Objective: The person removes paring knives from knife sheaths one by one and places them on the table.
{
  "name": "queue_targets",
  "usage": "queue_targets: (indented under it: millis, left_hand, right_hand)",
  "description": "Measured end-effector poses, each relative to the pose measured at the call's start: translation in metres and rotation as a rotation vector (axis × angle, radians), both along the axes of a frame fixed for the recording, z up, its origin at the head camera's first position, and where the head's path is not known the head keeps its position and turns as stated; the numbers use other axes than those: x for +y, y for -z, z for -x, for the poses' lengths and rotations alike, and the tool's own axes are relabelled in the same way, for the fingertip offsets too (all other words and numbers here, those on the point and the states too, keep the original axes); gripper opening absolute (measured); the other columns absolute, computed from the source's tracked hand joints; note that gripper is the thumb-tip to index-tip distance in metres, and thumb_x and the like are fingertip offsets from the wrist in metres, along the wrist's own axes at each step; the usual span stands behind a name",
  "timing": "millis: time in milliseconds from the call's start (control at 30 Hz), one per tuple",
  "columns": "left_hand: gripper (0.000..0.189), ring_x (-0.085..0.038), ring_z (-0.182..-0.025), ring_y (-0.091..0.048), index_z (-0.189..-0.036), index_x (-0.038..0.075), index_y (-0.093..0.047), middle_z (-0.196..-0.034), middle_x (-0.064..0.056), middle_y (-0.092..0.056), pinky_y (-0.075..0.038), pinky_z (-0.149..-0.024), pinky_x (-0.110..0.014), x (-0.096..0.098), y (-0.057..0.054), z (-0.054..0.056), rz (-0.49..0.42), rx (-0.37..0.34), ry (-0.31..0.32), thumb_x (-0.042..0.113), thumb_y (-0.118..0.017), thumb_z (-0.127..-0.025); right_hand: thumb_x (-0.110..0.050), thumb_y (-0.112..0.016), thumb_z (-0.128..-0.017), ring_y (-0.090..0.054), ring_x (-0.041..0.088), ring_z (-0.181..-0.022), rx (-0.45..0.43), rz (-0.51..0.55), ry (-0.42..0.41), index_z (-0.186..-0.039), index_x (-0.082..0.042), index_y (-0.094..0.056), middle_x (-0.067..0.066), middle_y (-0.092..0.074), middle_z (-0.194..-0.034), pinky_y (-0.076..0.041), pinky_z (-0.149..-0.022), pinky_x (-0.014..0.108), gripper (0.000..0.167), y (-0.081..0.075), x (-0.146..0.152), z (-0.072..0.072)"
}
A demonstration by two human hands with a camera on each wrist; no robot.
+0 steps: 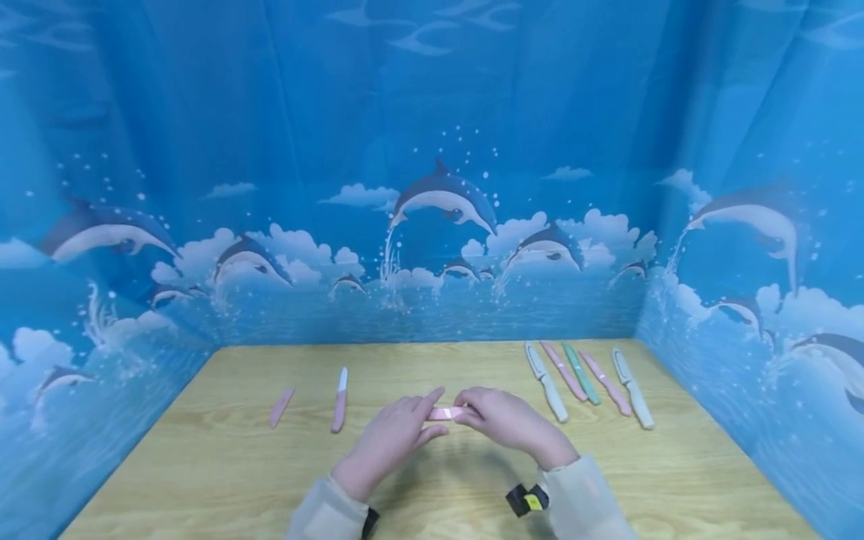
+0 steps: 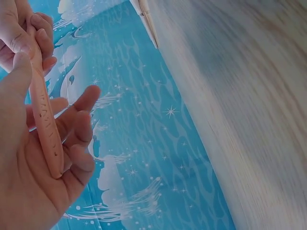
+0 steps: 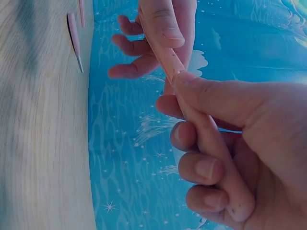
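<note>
A pink knife (image 1: 443, 413) in its sheath is held level between both hands, over the middle of the table. My right hand (image 1: 506, 421) grips the handle (image 3: 218, 153), thumb on top near the join and fingers curled beneath. At the other end, my left hand (image 1: 397, 431) pinches the pink sheath (image 2: 47, 129) under the thumb. Its raised lettering faces the left wrist camera, and the sheath's tip lies along the palm while the other fingers stay loose. No bare blade shows between handle and sheath.
A loose pink sheath (image 1: 281, 407) and an uncovered pink-handled knife (image 1: 340, 401) lie on the wooden table (image 1: 202, 480) at left. On the right are several knives in a row, including a green one (image 1: 582, 373) and a pale one (image 1: 633, 390). Blue dolphin curtains (image 1: 432, 300) enclose the table.
</note>
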State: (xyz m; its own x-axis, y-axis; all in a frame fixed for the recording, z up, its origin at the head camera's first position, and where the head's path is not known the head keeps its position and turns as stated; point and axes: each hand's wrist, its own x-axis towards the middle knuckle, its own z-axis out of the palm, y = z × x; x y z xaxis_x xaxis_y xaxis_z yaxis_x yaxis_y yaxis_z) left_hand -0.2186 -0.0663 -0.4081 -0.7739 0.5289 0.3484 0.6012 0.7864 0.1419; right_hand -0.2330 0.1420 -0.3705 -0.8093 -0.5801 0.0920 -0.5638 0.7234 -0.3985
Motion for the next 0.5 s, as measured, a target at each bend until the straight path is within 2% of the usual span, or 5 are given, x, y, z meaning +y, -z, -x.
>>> queue_targets:
  millis: [200,367,500]
  left_hand:
    - [0.056,-0.021,-0.095,-0.067,-0.133,0.014,-0.056,-0.106,-0.004,-0.07,-0.056,-0.078,-0.036,-0.0004,-0.0016,0.0003,0.011,0.022,0.005,0.055,-0.039,-0.098]
    - [0.036,-0.016,-0.085,-0.067,-0.118,0.016,-0.063,-0.098,0.001,-0.07,-0.056,-0.067,-0.032,0.0008,-0.0014,0.0012,-0.004,0.036,0.016,0.044,-0.05,-0.097]
    - [0.031,-0.012,-0.077,-0.066,-0.103,0.017,-0.065,-0.087,0.004,-0.069,-0.054,-0.062,-0.028,-0.0002,-0.0006,0.0019,-0.022,0.039,0.015,0.042,-0.047,-0.099]
  right_hand:
    - [-0.035,-0.053,-0.099,-0.064,0.012,-0.085,-0.017,0.012,-0.019,-0.109,-0.012,-0.066,-0.002,-0.069,-0.098,-0.053,-0.074,0.032,0.028,-0.0008,0.0005,0.0014]
    - [-0.036,-0.052,-0.099,-0.063,0.009,-0.083,-0.053,0.031,-0.03,-0.106,-0.015,-0.067,-0.005,-0.068,-0.096,-0.052,-0.072,0.031,0.026,-0.0005,0.0018,0.004]
    - [-0.039,-0.05,-0.1,-0.063,0.007,-0.084,-0.092,0.042,-0.051,-0.105,-0.017,-0.067,-0.007,-0.068,-0.096,-0.053,-0.073,0.03,0.028,0.0016,0.001,0.0066]
